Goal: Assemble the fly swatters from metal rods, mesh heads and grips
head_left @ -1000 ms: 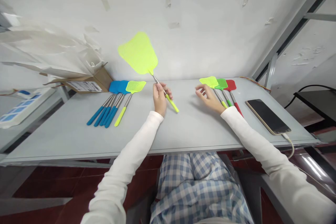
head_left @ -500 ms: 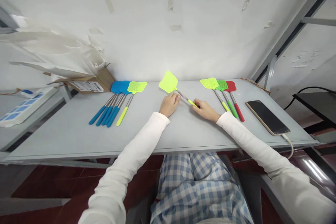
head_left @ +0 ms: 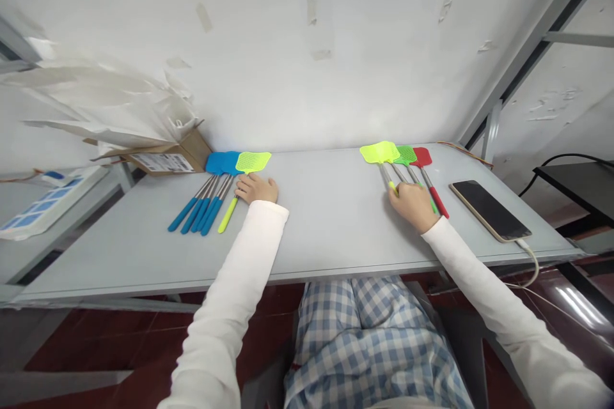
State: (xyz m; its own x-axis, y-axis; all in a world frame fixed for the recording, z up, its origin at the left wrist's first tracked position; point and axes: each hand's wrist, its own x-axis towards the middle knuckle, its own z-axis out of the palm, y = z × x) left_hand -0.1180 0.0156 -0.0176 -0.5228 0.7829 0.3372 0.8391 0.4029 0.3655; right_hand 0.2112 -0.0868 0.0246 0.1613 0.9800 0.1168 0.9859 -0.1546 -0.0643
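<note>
My left hand rests open on the table, its fingers beside the shaft of a yellow-green fly swatter, whose head lies next to a row of several blue fly swatters. My right hand lies over the handles of a group of swatters. A yellow-green swatter head sits at the top of that group, overlapping a green fly swatter beside a red fly swatter. Its yellow handle runs under my right fingers, and the hand hides the handle ends.
All of this lies on a pale grey table against a white wall. A smartphone with a charging cable lies at the right. A cardboard box and white plastic sheet stand at the back left.
The held yellow-green swatter has moved right from between my hands onto the right group. My right hand moved right with it, and my left hand moved left to the blue row.
</note>
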